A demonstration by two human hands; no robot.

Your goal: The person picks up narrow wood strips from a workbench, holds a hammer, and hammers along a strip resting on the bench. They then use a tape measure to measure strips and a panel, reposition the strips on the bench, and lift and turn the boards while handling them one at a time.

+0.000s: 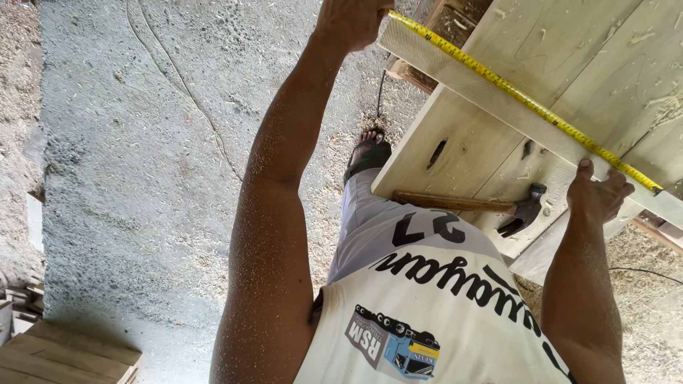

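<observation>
A yellow tape measure (512, 92) is stretched along a pale wooden plank (462, 78) that lies slanted across a wooden panel (469, 142). My left hand (352, 21) is closed at the plank's far end, where the tape begins. At the plank's near end my right hand (597, 192) grips the edge, thumb on top just below the tape. A hammer (477, 206) with a wooden handle lies on the panel between my hands, close to my right hand. My arms are dusted with sawdust.
The concrete floor (142, 156) is covered in sawdust. My sandalled foot (368, 153) stands beside the panel's edge. Stacked boards (64, 359) sit at the bottom left. A thin cable (644, 272) runs over the floor at the right.
</observation>
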